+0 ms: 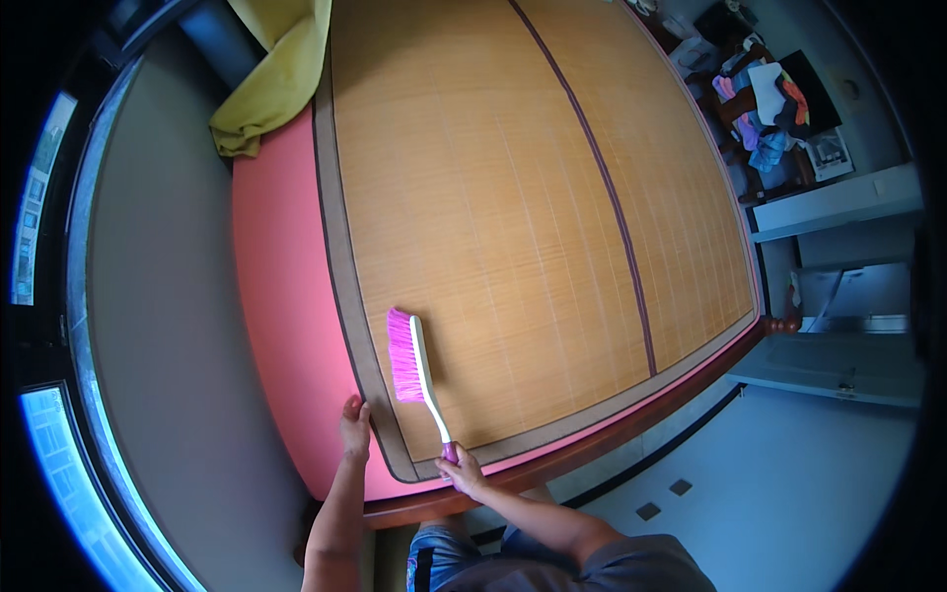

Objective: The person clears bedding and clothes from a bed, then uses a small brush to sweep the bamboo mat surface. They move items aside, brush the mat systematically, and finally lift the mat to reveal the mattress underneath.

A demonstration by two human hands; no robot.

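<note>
My right hand [464, 473] grips the purple handle end of a bed brush [422, 362]. The brush has a white back and bright pink-purple bristles, which face left over the bamboo sleeping mat [473, 244]. Its head stands near the mat's grey-brown fabric border [344, 244]. My left hand [356, 428] is at the outer edge of that border, above the pink sheet [285, 244]. Its fingers are curled close to the edge; whether they pinch it cannot be made out.
A wooden bed rail [577, 462] runs along the near side, in front of my legs. Yellow-green cloth [281, 96] hangs over the far left corner. A grey wall [163, 296] with windows borders the left. Clothes [769, 96] lie heaped on furniture at the far right.
</note>
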